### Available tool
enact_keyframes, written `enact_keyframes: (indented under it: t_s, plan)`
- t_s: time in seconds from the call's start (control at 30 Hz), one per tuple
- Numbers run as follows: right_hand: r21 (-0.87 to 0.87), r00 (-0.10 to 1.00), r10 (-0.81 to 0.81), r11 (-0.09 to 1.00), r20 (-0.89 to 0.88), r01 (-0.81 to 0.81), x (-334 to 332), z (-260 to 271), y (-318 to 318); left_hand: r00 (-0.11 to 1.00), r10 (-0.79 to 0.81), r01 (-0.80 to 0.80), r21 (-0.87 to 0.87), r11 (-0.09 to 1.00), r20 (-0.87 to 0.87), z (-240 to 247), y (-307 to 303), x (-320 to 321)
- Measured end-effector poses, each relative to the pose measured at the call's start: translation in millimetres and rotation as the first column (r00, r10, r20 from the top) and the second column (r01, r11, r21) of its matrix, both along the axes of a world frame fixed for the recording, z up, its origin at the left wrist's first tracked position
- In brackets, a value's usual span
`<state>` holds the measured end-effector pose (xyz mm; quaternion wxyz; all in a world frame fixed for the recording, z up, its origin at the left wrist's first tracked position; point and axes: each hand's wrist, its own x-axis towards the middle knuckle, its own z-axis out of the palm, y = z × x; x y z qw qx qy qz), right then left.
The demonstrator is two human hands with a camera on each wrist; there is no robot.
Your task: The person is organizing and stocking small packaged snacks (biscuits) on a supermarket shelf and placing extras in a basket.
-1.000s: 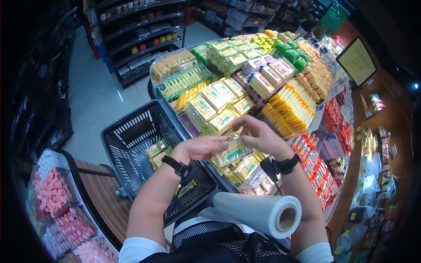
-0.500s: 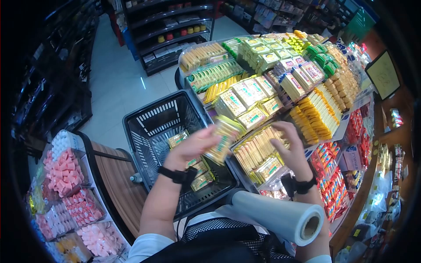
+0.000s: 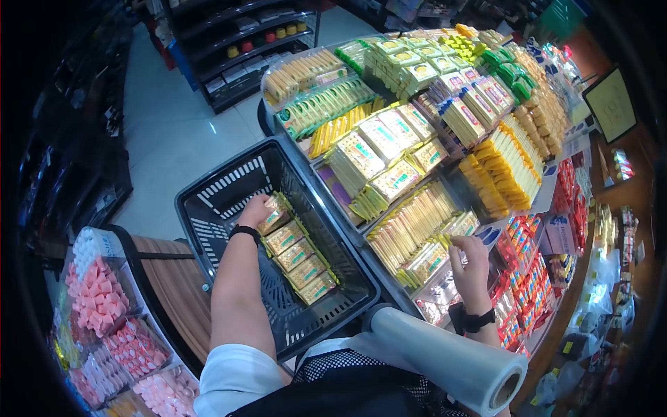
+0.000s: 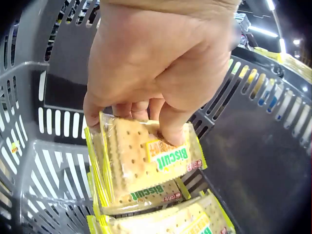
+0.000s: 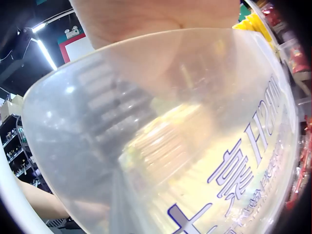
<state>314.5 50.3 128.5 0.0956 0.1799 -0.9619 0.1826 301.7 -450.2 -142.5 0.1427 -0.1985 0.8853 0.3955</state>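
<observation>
My left hand [image 3: 257,210] is down inside the dark grey shopping basket [image 3: 229,170], at the far end of a row of biscuit packets [image 3: 295,254]. In the left wrist view, its thumb presses the front of a clear-wrapped biscuit packet [image 4: 146,156] with yellow edges, and its fingers curl behind a few packets held together. Over at the display, my right hand [image 3: 472,260] hovers by the near edge of a bin of similar biscuit packets [image 3: 410,229], fingers loosely bent and holding nothing. The right wrist view shows that hand partly behind a clear printed plastic panel [image 5: 195,146].
Stacked biscuit packets [image 3: 392,139] fill the display beyond, with yellow-wrapped snacks [image 3: 504,167] and red packets [image 3: 528,260] to the right. A large plastic film roll [image 3: 445,358] lies before my body. Pink sweets [image 3: 101,295] stand at left.
My left hand has carried biscuit packets from the display bin leftward and down into the basket. My right hand has parted from them and drawn back slightly toward the bin's near edge.
</observation>
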Motion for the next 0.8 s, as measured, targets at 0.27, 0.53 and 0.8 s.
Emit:
enact_keyframes:
  t_s: [0.27,0.53,0.8]
  plan:
    - [0.063,0.999,-0.048,0.997,-0.023,0.049,-4.0,2.1,4.8,0.957,-0.126,0.177,-0.185,0.967,0.26,-90.5,8.1,-12.7]
    - [-0.015,0.998,-0.033,0.999,-0.051,0.032,-16.4,-9.8,-14.3,0.955,0.02,0.071,-0.291,0.954,0.297,33.2,39.4,19.6]
    - [-0.324,0.991,-0.128,0.937,0.029,0.131,-21.0,-17.9,0.0,0.597,0.298,-0.33,0.11,0.937,-0.745,134.5,126.2,7.8]
